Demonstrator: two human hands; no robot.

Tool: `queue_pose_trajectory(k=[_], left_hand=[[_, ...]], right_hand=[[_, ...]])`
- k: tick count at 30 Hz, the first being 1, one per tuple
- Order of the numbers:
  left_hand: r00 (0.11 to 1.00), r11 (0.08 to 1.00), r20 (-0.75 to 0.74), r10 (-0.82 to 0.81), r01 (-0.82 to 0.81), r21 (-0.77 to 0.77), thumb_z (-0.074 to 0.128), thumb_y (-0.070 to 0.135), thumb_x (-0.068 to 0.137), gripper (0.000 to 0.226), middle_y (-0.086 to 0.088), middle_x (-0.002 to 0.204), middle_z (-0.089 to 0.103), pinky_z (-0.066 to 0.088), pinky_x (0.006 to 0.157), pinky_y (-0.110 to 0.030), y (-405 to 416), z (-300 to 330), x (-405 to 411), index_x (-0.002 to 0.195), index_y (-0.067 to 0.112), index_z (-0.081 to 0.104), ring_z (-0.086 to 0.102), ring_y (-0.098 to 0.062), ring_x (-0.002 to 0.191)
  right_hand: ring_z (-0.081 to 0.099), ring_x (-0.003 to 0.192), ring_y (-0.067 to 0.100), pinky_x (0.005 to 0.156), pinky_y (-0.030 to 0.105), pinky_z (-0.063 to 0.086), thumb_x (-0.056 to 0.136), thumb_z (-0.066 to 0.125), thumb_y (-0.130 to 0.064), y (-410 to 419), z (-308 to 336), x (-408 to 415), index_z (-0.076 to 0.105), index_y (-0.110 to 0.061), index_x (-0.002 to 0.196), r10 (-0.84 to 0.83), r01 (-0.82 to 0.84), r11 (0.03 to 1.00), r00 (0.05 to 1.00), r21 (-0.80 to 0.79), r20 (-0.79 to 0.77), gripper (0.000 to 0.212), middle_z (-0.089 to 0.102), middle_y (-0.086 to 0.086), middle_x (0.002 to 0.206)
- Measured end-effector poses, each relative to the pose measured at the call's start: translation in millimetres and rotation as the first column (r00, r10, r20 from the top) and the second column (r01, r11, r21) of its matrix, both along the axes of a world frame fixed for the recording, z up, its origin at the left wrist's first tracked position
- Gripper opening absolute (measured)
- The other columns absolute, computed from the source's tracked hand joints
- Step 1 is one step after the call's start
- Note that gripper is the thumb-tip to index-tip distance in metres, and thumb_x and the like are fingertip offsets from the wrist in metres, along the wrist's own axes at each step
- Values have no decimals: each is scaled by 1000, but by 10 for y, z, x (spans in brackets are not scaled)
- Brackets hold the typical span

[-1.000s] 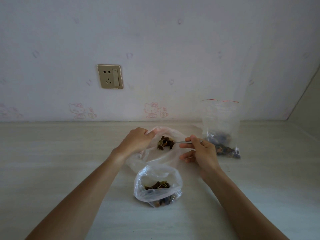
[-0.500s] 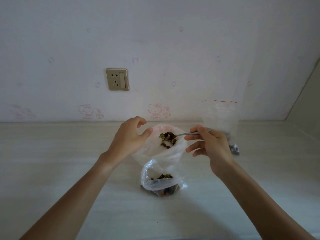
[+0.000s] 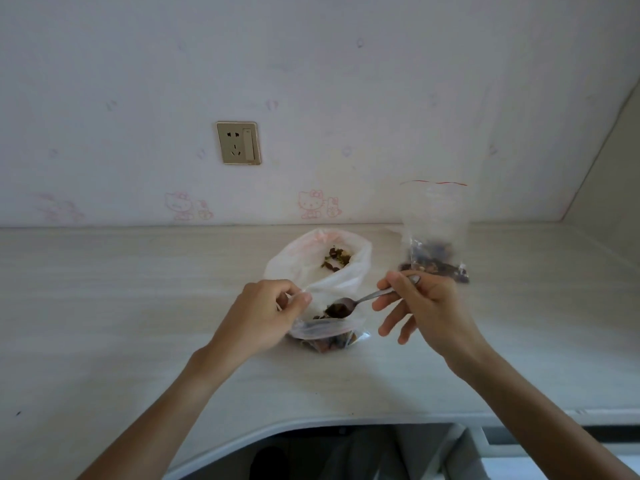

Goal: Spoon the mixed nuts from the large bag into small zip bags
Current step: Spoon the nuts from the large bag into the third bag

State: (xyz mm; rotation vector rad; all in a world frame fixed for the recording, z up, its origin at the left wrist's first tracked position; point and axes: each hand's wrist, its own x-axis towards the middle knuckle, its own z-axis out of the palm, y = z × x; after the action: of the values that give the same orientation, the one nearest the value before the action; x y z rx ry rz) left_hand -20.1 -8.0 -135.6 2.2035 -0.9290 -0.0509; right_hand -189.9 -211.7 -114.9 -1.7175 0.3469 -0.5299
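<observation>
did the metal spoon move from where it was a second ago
Yes. The metal spoon, loaded, has come toward the person, from over the large white bag to the small clear zip bag.

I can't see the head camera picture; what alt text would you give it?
A right hand holds a spoon loaded with mixed nuts over a small zip bag, whose mouth the left hand pinches open on a pale table. Behind them stand the large white bag of nuts and another zip bag, partly filled, near the wall.
</observation>
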Motion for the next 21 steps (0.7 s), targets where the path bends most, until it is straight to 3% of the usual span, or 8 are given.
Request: queue_pose_trajectory(k=[2,5,8,10,12,15,18,21], left_hand=[[1000,999,-14,-13,12,-29,67,40,99,19,10,62,70,51,60,-28,-6,15,-25,86,29,76,66,-4,52],[999,997,-46,-21,17,-76,66,33,101,20,0,60,71,49,59,-18,-13,39,-52,82,29,73,67,-8,47],[999,998,-49,-7,3,-68,65,32,102,24,2,51,67,42,56,-12,-3,41,-65,79,28,71,64,-6,45],[1000,999,-28,1,-2,-42,64,33,102,26,4,49,66,41,56,-13,9,34,-63,77,27,70,63,-4,46],[1000,1000,-12,17,-17,-14,64,36,102,26,8,49,65,47,60,-23,12,33,-47,78,27,69,63,-4,48],[998,998,-1,55,-55,2,64,47,98,25,11,57,67,57,68,-33,10,57,-27,82,29,72,66,-4,54],[992,993,60,113,-114,4,60,60,95,34,15,64,69,58,70,-33,23,91,16,79,32,71,68,-3,62],[975,984,130,181,-177,-36,62,61,93,33,19,60,67,54,65,-29,9,170,116,76,34,70,66,-2,61]], right_hand=[[75,66,19,48,33,57,102,49,-39,15,28,-61,72,-21,98,33,-35,948,999,-317,-13,30,77,-3,85],[71,72,13,59,35,57,106,41,-46,-21,83,-166,73,-24,103,102,-65,575,995,-815,-7,39,74,-9,86],[68,75,17,62,42,56,108,43,-41,-40,128,-209,75,-18,109,207,-56,327,978,-943,14,39,74,-4,90],[69,78,9,64,34,58,108,45,-41,-63,124,-209,74,-21,110,238,-36,391,969,-920,63,36,74,-10,92],[72,80,6,63,25,57,107,44,-45,-81,105,-187,73,-27,105,204,-40,630,972,-775,116,35,73,-16,88],[75,76,22,49,34,56,100,51,-43,-101,74,-86,73,-21,98,79,-4,932,978,-362,192,31,77,0,85],[75,72,31,44,34,53,99,55,-37,-132,24,29,73,-9,96,-37,43,999,976,-24,214,33,77,14,83],[75,73,33,45,31,54,106,53,-30,-194,-22,177,72,-5,98,-113,87,983,981,160,159,32,77,16,84]])
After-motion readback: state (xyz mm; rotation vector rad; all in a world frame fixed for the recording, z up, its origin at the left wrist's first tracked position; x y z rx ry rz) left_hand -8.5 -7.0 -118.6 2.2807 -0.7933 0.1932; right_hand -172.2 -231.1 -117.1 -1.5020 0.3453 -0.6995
